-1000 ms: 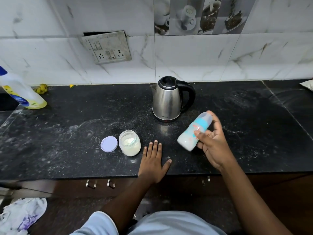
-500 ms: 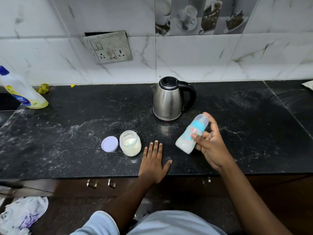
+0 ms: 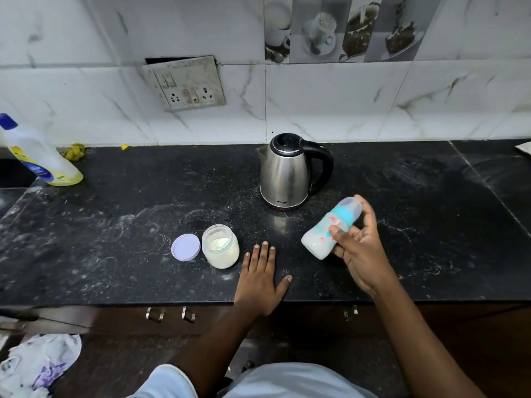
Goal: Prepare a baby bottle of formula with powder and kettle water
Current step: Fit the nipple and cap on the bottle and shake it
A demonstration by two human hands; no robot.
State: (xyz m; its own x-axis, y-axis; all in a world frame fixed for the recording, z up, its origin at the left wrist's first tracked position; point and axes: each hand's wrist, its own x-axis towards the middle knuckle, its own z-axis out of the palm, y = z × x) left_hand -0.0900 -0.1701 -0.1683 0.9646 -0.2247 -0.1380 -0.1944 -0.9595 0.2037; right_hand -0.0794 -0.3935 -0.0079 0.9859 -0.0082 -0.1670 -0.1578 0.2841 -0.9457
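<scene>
My right hand (image 3: 360,248) grips a capped baby bottle (image 3: 330,226) with a blue band and milky liquid, tilted with its cap up to the right, above the black counter (image 3: 129,225). Flat on the counter near the front edge rests my left hand (image 3: 263,278), fingers spread, holding nothing. Left of that hand stands an open jar of white powder (image 3: 220,246), with its lilac lid (image 3: 185,247) lying beside it. A steel kettle (image 3: 286,172) with a black handle stands behind, lid closed.
A yellow detergent bottle (image 3: 37,155) leans at the far left by the wall. A socket plate (image 3: 185,83) is on the tiled wall. Drawer handles (image 3: 169,314) sit below the counter edge, and a crumpled bag (image 3: 37,366) lies on the floor at lower left.
The bottle in my right hand has shifted slightly, moving a little down and left and back, as in shaking. My left hand has stayed flat on the counter.
</scene>
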